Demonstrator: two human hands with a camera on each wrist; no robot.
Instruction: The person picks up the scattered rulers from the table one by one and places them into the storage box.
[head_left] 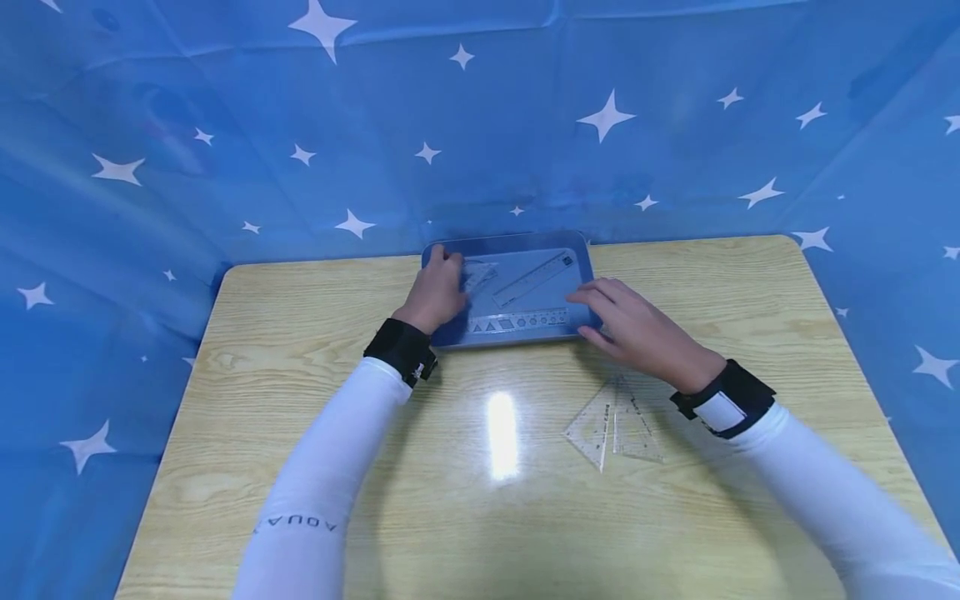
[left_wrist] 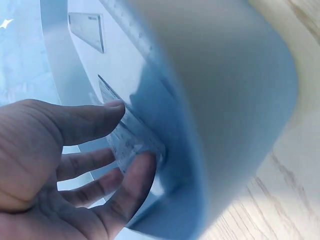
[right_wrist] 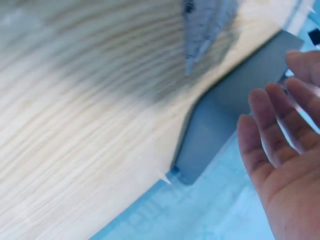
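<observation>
A blue tray [head_left: 525, 335] stands at the table's far edge. My left hand [head_left: 437, 292] reaches over its left end. In the left wrist view, its thumb and fingers pinch a clear protractor [left_wrist: 131, 136] inside the tray. A clear ruler [head_left: 534, 279] lies slanted across the tray floor, and a stencil ruler [head_left: 517, 322] with cut-out shapes lies along the near wall. My right hand [head_left: 637, 329] hovers at the tray's right end, fingers spread and slightly bent, holding nothing. Closer to me, two clear set squares [head_left: 595, 423] lie side by side on the table.
The light wooden table [head_left: 300, 350] reaches out on both sides of the tray. Blue cloth [head_left: 510, 125] with white stars hangs behind it and along the sides. A bright light reflection shows on the tabletop in front of the tray.
</observation>
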